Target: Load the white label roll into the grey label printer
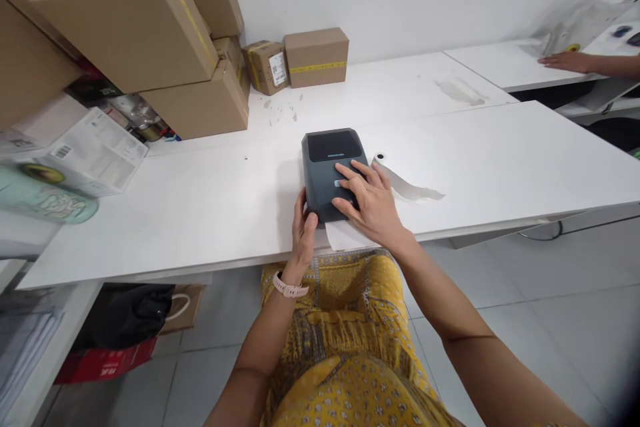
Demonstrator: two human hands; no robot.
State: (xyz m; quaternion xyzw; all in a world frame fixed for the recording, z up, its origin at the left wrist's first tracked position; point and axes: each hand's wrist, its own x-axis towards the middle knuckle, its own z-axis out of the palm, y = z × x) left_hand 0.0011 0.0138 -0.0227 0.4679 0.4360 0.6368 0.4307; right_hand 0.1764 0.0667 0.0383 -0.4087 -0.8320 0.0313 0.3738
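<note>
Two hands are on one dark grey printer (321, 183), which sits on the white surface at the centre of the frame, close to its near edge. The right hand (373, 205) lies over the printer's right part with fingers spread, one fingertip beside a small pale button. The left hand (303, 233) is at the near left corner, thumb apart from the fingers, probably to steady the body; partly hidden, those fingers do not show whether they grip firmly. A sheet of paper (345, 237) lies under the printer's near end, reaching toward the edge, perhaps because it feeds out there.

The printer is a rounded block, matt below and glossy black at the far end. Just right of it, a thin paper roll (413, 187) has uncurled into a limp, wavy tail with a ragged end. Farther off, a squat small box (265, 70) and a longer box (317, 60), both brown cardboard with yellow tape, stand against the wall, likely to leave working room. Larger stacked boxes (135, 33) fill the upper left. Below them lies a smooth mint-green bottle (50, 197). At upper right, another person's hand (567, 61) rests flat on a neighbouring surface.
</note>
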